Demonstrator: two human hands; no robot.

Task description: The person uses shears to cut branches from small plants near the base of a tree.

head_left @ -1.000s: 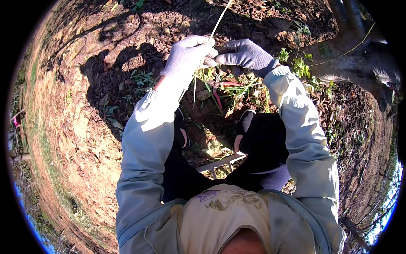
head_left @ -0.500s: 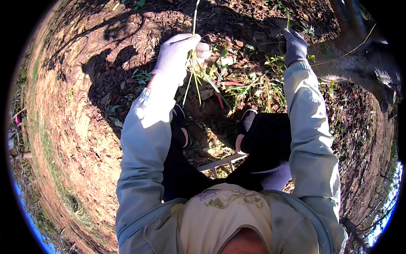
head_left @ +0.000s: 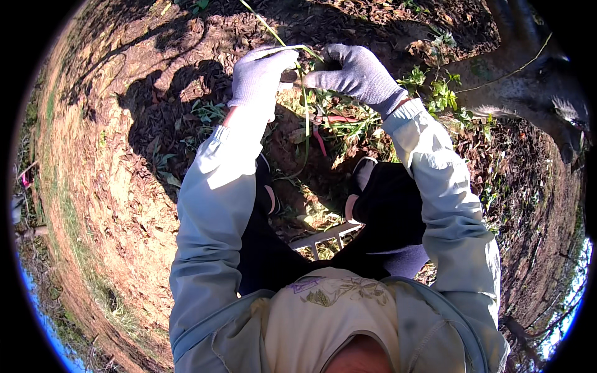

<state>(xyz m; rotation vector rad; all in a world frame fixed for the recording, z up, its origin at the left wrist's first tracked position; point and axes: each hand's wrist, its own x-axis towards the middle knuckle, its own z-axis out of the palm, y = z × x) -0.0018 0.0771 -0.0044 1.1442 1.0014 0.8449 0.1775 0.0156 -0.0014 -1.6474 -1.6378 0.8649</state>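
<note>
Both my hands wear pale knitted work gloves and are close together above the leaf-covered ground. My left hand [head_left: 260, 78] is closed round a long green grass blade [head_left: 267, 26], which runs up past the knuckles, with part of it bent over toward the right. A strand of the grass hangs from between the hands toward my feet. My right hand [head_left: 360, 76] reaches in from the right, its thumb and fingers pinching at the grass beside the left fingertips. Below the hands lies a red-handled tool [head_left: 320, 142], its working end hidden among cut greenery.
A thick grey tree trunk [head_left: 497, 93] stands at the right, with leafy shoots [head_left: 443, 96] beside it. My dark shoes [head_left: 365, 174] are below the hands. Between my legs shows a metal-framed seat or rack [head_left: 326, 238]. Dry leaves [head_left: 149, 205] cover the ground at left.
My right hand has come from the upper right, near the trunk, across to my left hand. The grass in the left hand now leans left and bends over; fewer stems hang below it.
</note>
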